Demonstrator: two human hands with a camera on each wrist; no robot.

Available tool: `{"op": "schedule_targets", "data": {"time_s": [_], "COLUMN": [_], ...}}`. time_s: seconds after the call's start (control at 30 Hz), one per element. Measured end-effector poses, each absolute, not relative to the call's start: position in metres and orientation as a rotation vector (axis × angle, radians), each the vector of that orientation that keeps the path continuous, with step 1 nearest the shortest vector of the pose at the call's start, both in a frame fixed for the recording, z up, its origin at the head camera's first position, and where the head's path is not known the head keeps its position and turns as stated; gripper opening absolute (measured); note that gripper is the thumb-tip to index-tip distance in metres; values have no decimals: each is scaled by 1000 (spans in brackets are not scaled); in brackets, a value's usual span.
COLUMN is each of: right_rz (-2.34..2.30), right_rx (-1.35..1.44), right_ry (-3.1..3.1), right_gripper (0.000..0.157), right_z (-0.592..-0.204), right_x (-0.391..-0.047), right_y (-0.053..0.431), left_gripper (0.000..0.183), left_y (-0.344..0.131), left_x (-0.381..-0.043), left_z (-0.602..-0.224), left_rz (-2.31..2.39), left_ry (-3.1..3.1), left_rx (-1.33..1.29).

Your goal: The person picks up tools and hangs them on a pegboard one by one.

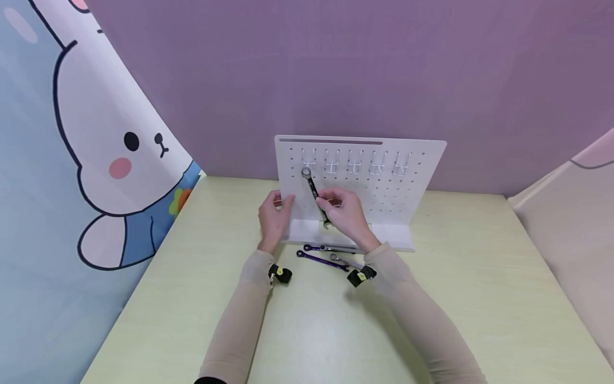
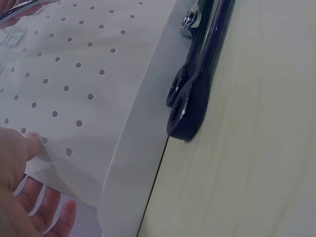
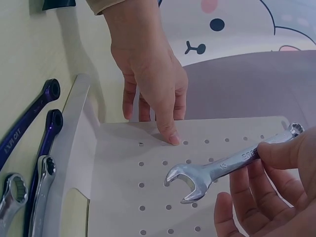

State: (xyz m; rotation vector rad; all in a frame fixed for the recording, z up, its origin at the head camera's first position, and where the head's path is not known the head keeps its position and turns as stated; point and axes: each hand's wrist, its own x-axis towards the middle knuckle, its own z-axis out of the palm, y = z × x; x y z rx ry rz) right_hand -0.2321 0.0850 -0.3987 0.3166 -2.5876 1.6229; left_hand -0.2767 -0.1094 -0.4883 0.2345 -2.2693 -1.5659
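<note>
My right hand [image 1: 346, 212] pinches a silver combination wrench [image 3: 224, 165] by its shank, between thumb and fingers. Its box end points up, just below the leftmost hook [image 1: 309, 162] in the head view, and its open jaw points down. The white pegboard [image 1: 362, 200] stands upright behind it. At the board's left edge, my left hand [image 1: 275, 216] grips with the thumb on the front face and the fingers behind. In the left wrist view that thumb [image 2: 30, 145] lies against the holes near the edge.
Several wrenches lie before the board's base [image 1: 395, 237], among them a purple ratchet wrench [image 1: 321, 260] and a silver one [image 1: 352, 262]. More wire hooks [image 1: 377, 164] line the board's upper part. Behind the pale table [image 1: 460, 288] rises a purple backdrop [image 1: 336, 64], with a rabbit-print cloth [image 1: 105, 176] at left.
</note>
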Motion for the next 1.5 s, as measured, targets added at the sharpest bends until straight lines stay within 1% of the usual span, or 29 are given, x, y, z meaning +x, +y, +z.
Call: {"op": "schedule_targets", "data": {"time_s": [1.5], "right_rz": [1665], "right_rx": [221], "right_ry": [-2571], "right_gripper": [23], "right_z": [-403], "right_x": [-254], "right_y": [81], "left_gripper": [38], "left_y": [-109], "left_x": [-276], "left_z": [-488], "left_rz": [-1545], "left_ry": [-2274], "left_rx": [236]}}
